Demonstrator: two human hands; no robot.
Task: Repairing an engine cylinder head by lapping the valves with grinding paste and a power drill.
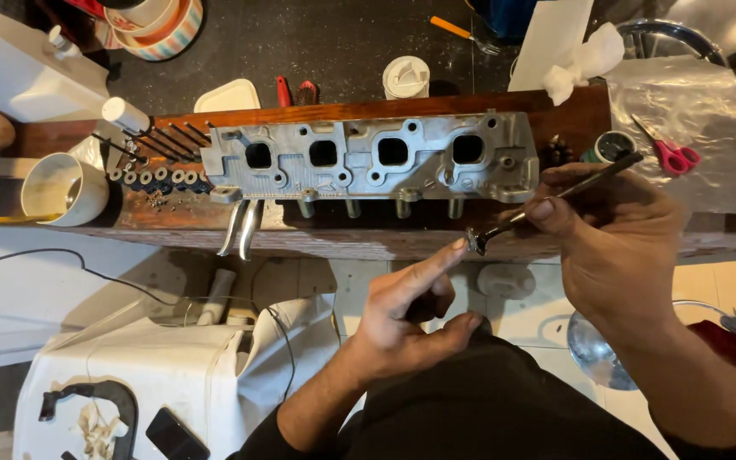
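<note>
Engine valve [547, 200]: slim steel stem, stiff, likely oily; best gripped mid-stem. Right hand [615, 243] pinches it just beside the cylinder head [368, 158] on the counter [385, 244]; left hand [406, 311] empty, forefinger touching valve's head.

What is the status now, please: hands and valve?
Right hand grips valve by stem. Left hand open, index fingertip touching valve head. Cylinder head behind on bench, untouched.
</note>
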